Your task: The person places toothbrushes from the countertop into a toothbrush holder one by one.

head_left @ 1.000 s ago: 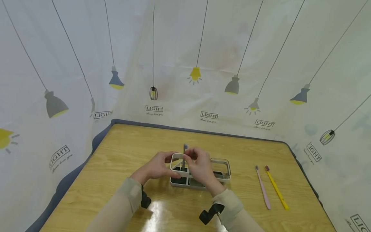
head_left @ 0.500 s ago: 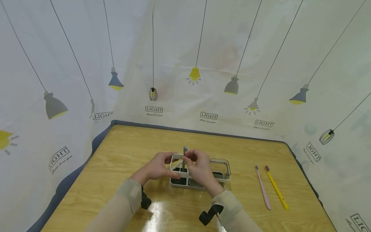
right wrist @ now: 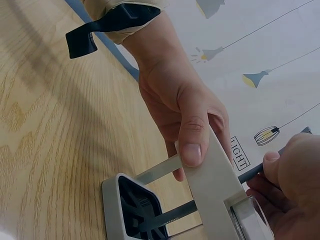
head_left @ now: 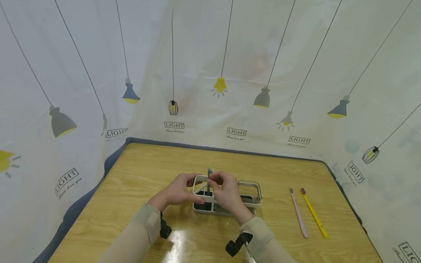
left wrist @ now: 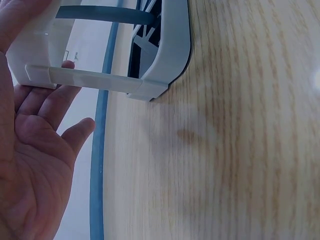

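Note:
A white toothbrush holder (head_left: 203, 199) with a dark divided base stands mid-table. My left hand (head_left: 179, 189) grips its raised top frame at the left end, thumb in front and fingers behind. In the right wrist view that thumb presses flat on the frame's side. My right hand (head_left: 227, 188) pinches a grey-blue toothbrush (head_left: 210, 171) just under its head. The toothbrush stands upright through the frame's left opening, and its handle (right wrist: 175, 214) reaches down to the dark base in the right wrist view. A clear-walled part (head_left: 250, 182) sits at the holder's right end.
To the right, a pink toothbrush (head_left: 298, 215) and a yellow toothbrush (head_left: 314, 213) lie side by side on the wooden table (head_left: 148, 160). A white sheet printed with lamps (head_left: 197, 54) hangs around the table's far edge and sides.
The right hand and the grey-blue toothbrush have sunk slightly lower into the holder. The left hand keeps its grip on the frame, and the other toothbrushes stay put.

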`<state>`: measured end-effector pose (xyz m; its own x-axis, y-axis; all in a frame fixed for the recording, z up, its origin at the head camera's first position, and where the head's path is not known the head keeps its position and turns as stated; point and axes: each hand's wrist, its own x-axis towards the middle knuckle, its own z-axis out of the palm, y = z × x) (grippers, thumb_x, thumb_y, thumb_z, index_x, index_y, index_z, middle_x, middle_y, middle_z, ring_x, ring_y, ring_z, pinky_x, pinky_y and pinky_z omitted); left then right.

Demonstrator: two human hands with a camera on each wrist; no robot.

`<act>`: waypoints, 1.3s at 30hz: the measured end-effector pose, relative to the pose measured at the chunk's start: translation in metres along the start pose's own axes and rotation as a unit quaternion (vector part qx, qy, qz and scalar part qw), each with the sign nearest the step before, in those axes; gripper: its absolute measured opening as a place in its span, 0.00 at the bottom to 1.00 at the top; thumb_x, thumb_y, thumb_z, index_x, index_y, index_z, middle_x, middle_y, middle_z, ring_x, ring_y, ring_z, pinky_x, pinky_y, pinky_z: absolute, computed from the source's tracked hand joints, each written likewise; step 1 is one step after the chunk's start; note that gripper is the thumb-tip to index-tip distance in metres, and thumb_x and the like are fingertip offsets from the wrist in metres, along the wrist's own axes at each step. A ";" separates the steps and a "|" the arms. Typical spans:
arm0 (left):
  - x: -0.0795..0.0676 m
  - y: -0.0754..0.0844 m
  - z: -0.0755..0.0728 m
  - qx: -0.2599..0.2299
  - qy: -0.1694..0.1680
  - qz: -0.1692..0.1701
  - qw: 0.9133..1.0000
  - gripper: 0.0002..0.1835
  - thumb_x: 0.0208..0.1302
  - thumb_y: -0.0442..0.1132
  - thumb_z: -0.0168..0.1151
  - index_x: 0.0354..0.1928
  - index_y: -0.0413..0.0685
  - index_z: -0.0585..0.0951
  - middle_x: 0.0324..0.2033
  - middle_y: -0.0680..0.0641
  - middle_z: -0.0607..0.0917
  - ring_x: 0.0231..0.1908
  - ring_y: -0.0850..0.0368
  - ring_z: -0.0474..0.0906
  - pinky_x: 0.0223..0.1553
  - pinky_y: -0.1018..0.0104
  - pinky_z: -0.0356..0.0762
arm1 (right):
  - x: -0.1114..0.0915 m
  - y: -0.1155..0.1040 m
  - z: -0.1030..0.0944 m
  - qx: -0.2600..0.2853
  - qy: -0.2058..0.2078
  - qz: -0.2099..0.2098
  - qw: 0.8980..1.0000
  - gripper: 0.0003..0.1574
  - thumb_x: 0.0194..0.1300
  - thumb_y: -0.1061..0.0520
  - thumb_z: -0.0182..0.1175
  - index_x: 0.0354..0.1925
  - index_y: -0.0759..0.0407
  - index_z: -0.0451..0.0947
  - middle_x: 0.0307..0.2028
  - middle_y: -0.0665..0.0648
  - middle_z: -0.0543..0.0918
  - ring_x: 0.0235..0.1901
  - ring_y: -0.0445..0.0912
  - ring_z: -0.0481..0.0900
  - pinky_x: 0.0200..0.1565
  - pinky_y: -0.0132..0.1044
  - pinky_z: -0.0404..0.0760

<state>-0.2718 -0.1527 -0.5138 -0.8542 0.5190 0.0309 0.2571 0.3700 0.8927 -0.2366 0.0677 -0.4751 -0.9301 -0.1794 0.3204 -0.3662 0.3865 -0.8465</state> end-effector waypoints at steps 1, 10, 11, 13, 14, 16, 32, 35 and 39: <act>0.000 0.001 0.000 0.001 0.000 0.000 1.000 0.42 0.51 0.52 0.87 0.70 0.61 0.79 0.66 0.53 0.81 0.67 0.50 0.76 0.69 0.44 0.72 | 0.000 0.000 0.000 -0.001 0.000 0.000 1.000 0.04 0.71 0.65 0.69 0.42 0.66 0.85 0.36 0.54 0.86 0.37 0.45 0.85 0.41 0.41 0.86; 0.003 -0.001 0.002 0.001 -0.002 0.001 1.000 0.42 0.51 0.54 0.87 0.69 0.62 0.80 0.65 0.54 0.82 0.66 0.50 0.77 0.68 0.44 0.73 | -0.001 0.001 -0.002 -0.001 0.005 -0.003 1.000 0.04 0.72 0.64 0.70 0.42 0.66 0.85 0.36 0.53 0.87 0.37 0.45 0.86 0.42 0.41 0.86; 0.003 -0.002 0.002 0.000 -0.003 0.001 1.000 0.42 0.51 0.54 0.87 0.69 0.62 0.80 0.65 0.54 0.82 0.66 0.50 0.77 0.68 0.44 0.73 | -0.001 0.001 -0.002 0.000 0.004 -0.001 1.000 0.04 0.72 0.64 0.70 0.42 0.65 0.86 0.36 0.53 0.87 0.37 0.45 0.86 0.42 0.41 0.86; 0.004 -0.003 0.003 -0.001 -0.004 0.000 1.000 0.41 0.51 0.54 0.87 0.69 0.62 0.80 0.65 0.55 0.82 0.66 0.51 0.77 0.68 0.44 0.73 | -0.001 0.001 -0.003 0.003 0.001 0.004 1.000 0.04 0.72 0.63 0.70 0.42 0.65 0.86 0.36 0.53 0.87 0.37 0.45 0.86 0.42 0.40 0.87; 0.004 -0.004 0.003 -0.002 -0.005 0.000 1.000 0.41 0.51 0.54 0.87 0.68 0.62 0.80 0.65 0.55 0.82 0.66 0.51 0.77 0.68 0.44 0.73 | -0.001 0.001 -0.004 0.005 -0.001 0.006 1.000 0.03 0.72 0.63 0.69 0.43 0.64 0.86 0.36 0.53 0.87 0.37 0.45 0.86 0.42 0.40 0.87; 0.005 -0.004 0.003 -0.002 -0.006 0.000 1.000 0.41 0.51 0.53 0.87 0.69 0.63 0.80 0.65 0.56 0.82 0.66 0.51 0.77 0.68 0.44 0.73 | -0.001 0.001 -0.005 0.010 -0.004 0.009 1.000 0.03 0.72 0.64 0.69 0.43 0.64 0.87 0.37 0.53 0.88 0.37 0.45 0.86 0.42 0.41 0.87; 0.004 0.003 0.004 0.020 0.009 -0.022 1.000 0.46 0.48 0.55 0.88 0.71 0.56 0.78 0.65 0.50 0.81 0.65 0.47 0.78 0.67 0.45 0.74 | -0.008 0.005 -0.037 0.049 0.033 0.023 0.998 0.07 0.69 0.68 0.70 0.45 0.66 0.87 0.41 0.58 0.89 0.41 0.49 0.88 0.44 0.38 0.87; 0.002 0.003 0.003 0.020 0.013 -0.034 0.999 0.50 0.47 0.55 0.89 0.73 0.54 0.77 0.66 0.49 0.81 0.65 0.47 0.77 0.67 0.45 0.74 | -0.008 0.010 -0.055 0.065 0.071 0.021 0.995 0.06 0.67 0.69 0.71 0.44 0.67 0.87 0.40 0.61 0.89 0.41 0.52 0.88 0.41 0.31 0.85; 0.000 0.002 0.001 0.022 0.013 -0.040 0.999 0.51 0.46 0.56 0.89 0.73 0.53 0.76 0.66 0.47 0.81 0.65 0.45 0.77 0.66 0.44 0.75 | -0.008 0.024 -0.084 0.057 0.110 0.035 0.992 0.07 0.69 0.69 0.70 0.45 0.71 0.86 0.42 0.66 0.89 0.44 0.57 0.88 0.43 0.26 0.83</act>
<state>-0.2707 -0.1505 -0.5122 -0.8839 0.4669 -0.0271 0.2070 0.4425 0.8725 -0.2401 0.1548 -0.4622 -0.9412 0.0506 0.3339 -0.3071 0.2834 -0.9085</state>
